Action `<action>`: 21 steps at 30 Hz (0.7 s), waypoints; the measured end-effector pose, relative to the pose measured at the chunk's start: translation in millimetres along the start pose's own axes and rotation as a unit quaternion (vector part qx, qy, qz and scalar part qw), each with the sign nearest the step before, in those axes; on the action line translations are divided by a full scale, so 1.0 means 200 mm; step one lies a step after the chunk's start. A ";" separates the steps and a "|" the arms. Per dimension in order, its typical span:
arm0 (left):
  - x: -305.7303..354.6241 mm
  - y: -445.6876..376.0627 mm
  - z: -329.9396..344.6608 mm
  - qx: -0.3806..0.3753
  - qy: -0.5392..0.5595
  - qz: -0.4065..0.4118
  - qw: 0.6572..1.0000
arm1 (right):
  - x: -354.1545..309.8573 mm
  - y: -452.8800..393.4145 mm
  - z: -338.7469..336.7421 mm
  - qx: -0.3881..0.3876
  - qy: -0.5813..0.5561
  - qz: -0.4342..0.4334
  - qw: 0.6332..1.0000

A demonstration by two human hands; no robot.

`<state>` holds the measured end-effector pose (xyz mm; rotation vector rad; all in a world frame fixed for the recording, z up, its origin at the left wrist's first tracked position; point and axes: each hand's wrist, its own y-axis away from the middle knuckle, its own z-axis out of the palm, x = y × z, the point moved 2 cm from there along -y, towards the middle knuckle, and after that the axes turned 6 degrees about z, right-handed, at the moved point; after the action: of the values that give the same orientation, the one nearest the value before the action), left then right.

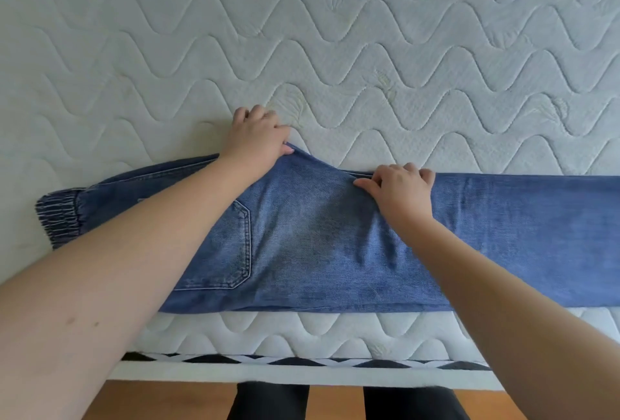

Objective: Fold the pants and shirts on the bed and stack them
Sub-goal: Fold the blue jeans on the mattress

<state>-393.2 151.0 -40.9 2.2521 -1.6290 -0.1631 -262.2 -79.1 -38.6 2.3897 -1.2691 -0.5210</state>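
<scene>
I see a bed (335,34) whose bare white mattress top, quilted in wavy lines, fills most of my view, with its near side wall showing the same quilting above a black-and-white patterned band. Directly on it, along the near edge, a pair of blue jeans (318,242) lies lengthwise from left to right, the gathered elastic waistband at the left end and the legs running off the right edge, back pocket facing up.

Blue jeans (318,245) lie flat along the mattress's (335,34) near edge, folded lengthwise, back pocket up. Elastic waistband at the left end, legs run off right. Far edge bunched up at the crotch.
</scene>
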 end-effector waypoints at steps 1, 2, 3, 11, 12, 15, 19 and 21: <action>-0.01 0.01 0.00 0.021 0.019 -0.011 1.000 | 0.00 0.02 0.02 0.019 0.008 -0.006 1.000; -0.02 0.02 0.01 0.031 0.043 -0.025 0.998 | -0.01 0.03 0.03 0.038 0.011 -0.011 0.999; -0.02 0.03 0.01 0.028 0.068 -0.038 0.997 | 0.00 0.04 0.04 0.053 0.009 -0.014 0.998; -0.07 0.05 -0.01 0.018 0.125 -0.057 0.990 | 0.20 0.01 -0.01 0.150 -0.070 0.051 0.985; -0.05 0.06 -0.01 0.031 0.116 -0.056 0.991 | 0.21 0.02 -0.02 0.158 -0.092 0.055 0.982; 0.01 0.10 0.00 0.064 0.117 -0.076 0.988 | 0.21 0.05 -0.02 0.136 -0.128 0.001 0.982; 0.07 0.15 0.01 0.094 0.122 -0.134 0.979 | 0.28 0.07 -0.03 0.057 -0.120 -0.094 0.987; 0.08 0.17 0.01 0.095 0.124 -0.162 0.974 | 0.31 0.08 -0.04 0.066 -0.110 -0.115 0.985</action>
<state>-418.0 126.0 -29.6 2.5514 -1.1870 0.1955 -236.3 -138.4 -33.2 2.6689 -1.1521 -0.8110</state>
